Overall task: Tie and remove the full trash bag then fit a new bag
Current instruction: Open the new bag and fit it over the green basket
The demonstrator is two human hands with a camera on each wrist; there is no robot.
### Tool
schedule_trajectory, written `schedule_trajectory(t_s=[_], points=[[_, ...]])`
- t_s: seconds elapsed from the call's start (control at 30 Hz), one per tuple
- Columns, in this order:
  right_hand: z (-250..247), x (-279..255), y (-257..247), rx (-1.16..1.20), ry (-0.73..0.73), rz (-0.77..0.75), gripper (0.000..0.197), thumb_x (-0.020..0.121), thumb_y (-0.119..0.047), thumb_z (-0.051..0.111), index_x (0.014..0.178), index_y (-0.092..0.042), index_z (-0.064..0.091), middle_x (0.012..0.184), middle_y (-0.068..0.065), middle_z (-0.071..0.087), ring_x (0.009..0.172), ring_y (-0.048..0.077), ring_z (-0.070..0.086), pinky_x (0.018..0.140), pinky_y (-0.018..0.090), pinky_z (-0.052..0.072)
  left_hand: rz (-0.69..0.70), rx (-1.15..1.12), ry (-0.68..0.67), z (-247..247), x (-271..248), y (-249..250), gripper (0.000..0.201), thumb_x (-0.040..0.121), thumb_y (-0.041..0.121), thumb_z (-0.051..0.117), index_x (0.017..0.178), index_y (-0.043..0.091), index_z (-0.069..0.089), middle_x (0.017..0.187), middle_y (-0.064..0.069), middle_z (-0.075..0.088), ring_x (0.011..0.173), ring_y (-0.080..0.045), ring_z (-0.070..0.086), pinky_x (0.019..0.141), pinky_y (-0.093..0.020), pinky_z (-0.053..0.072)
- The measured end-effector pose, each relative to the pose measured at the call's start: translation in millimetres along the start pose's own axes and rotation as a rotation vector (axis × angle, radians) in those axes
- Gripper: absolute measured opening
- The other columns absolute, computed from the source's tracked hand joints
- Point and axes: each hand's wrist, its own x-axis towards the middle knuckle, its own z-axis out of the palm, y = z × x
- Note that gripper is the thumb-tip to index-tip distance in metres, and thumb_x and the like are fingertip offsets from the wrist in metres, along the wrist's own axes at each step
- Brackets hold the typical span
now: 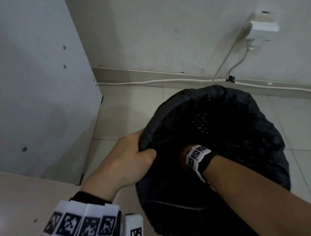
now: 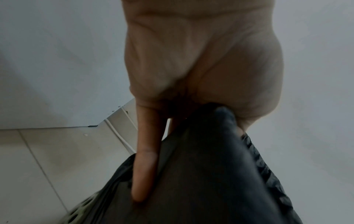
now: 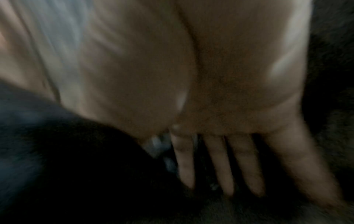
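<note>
Bin [image 1: 279, 165]: mesh basket on the tiled floor [image 1: 124, 118], near the wall
Bag [image 1: 201, 96]: black, draped over the bin's rim
Left hand [image 1: 128, 158]: fingers pinch the bag's near-left edge
Right hand [image 3: 220, 106]: inside the bag, fingers straight and spread, grasping nothing

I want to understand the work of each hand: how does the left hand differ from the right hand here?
The left hand stays outside at the near rim, gripping a fold of the black bag; the right hand reaches down inside it. The left grips with thumb and fingers; the right's fingers are straight and spread, holding nothing. Both work on the same bag.
</note>
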Motion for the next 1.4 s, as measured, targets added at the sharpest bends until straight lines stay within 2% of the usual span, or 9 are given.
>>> schedule_trajectory(t_s=[0.23,0.37,0.6,0.73,0.87,0.93,1.07,1.27,1.4], points=[[-48,-24,-10,-0.014,0.016,-0.151,0.052,0.094,-0.043,0.059,0.132,-0.007,0.060,0.133,0.011,0.061,0.114,0.023,0.058,0.097,0.030,0.044,-0.171,-0.147,0.084,-6,3,-15,0.008,0.054,0.028,0.052,0.059,0.031,0.059,0.056,0.010,0.057,0.062,-0.020,0.057,0.057,-0.031,0.041],[-105,-82,-2,0.101,0.290,-0.288,0.034,0.089,-0.048,0.062,0.106,-0.021,0.072,0.106,0.001,0.072,0.099,0.024,0.066,0.083,0.028,0.051,-0.336,-0.323,0.195,-13,8,-27,0.024,0.053,0.024,0.054,0.072,0.012,0.061,0.065,-0.007,0.059,0.063,-0.027,0.056,0.055,-0.035,0.042],[-128,-149,69,0.634,0.775,-0.242,0.015,0.091,-0.037,0.063,0.099,-0.030,0.072,0.090,-0.011,0.072,0.085,0.009,0.069,0.086,0.029,0.054,-0.531,-0.690,0.417,-35,18,-55,0.018,0.087,0.022,0.054,0.101,0.017,0.063,0.096,-0.009,0.069,0.077,-0.025,0.063,0.047,-0.030,0.054],[-53,-136,74,1.123,1.170,-0.010,0.007,0.091,-0.026,0.064,0.095,-0.024,0.069,0.085,-0.012,0.069,0.070,-0.002,0.062,0.076,0.019,0.054,-0.520,-0.723,0.424,-33,20,-54,0.049,0.088,0.054,0.057,0.128,0.026,0.059,0.121,-0.003,0.069,0.103,-0.026,0.066,0.074,-0.044,0.059],[16,-106,31,1.954,0.783,0.070,0.039,0.096,-0.040,0.058,0.131,-0.024,0.054,0.123,-0.001,0.064,0.107,0.025,0.065,0.088,0.047,0.057,-0.488,-0.682,0.461,-18,6,-47,0.083,0.081,0.085,0.033,0.148,0.038,0.041,0.143,0.009,0.054,0.128,-0.019,0.053,0.109,-0.058,0.038],[25,-95,5,2.198,0.599,-0.071,0.039,0.100,-0.040,0.051,0.136,-0.025,0.054,0.127,0.001,0.066,0.110,0.028,0.066,0.088,0.047,0.058,-0.473,-0.707,0.498,-10,0,-47,0.075,0.089,0.079,0.025,0.148,0.037,0.042,0.143,0.009,0.053,0.127,-0.019,0.051,0.110,-0.060,0.037],[17,-82,4,2.444,0.688,-0.072,0.027,0.101,-0.022,0.051,0.124,-0.015,0.064,0.118,0.011,0.072,0.103,0.027,0.070,0.079,0.041,0.060,-0.433,-0.698,0.583,-7,-4,-59,0.049,0.100,0.063,0.026,0.125,0.037,0.059,0.131,0.002,0.064,0.116,-0.021,0.058,0.102,-0.049,0.044],[-35,-67,75,1.877,1.095,-0.035,0.031,0.083,-0.029,0.070,0.112,-0.024,0.061,0.100,0.004,0.072,0.088,0.024,0.071,0.077,0.043,0.059,-0.287,-0.497,0.615,-9,3,-60,0.040,0.097,0.051,0.050,0.132,0.033,0.056,0.122,0.009,0.065,0.114,-0.014,0.061,0.092,-0.034,0.049],[-78,-54,103,1.509,1.030,-0.108,0.016,0.090,-0.024,0.066,0.074,-0.020,0.067,0.068,0.002,0.066,0.056,0.019,0.061,0.057,0.036,0.058,-0.331,-0.479,0.625,-14,15,-67,0.025,0.100,0.032,0.053,0.125,0.028,0.056,0.106,0.007,0.065,0.101,-0.021,0.063,0.092,-0.042,0.050]])
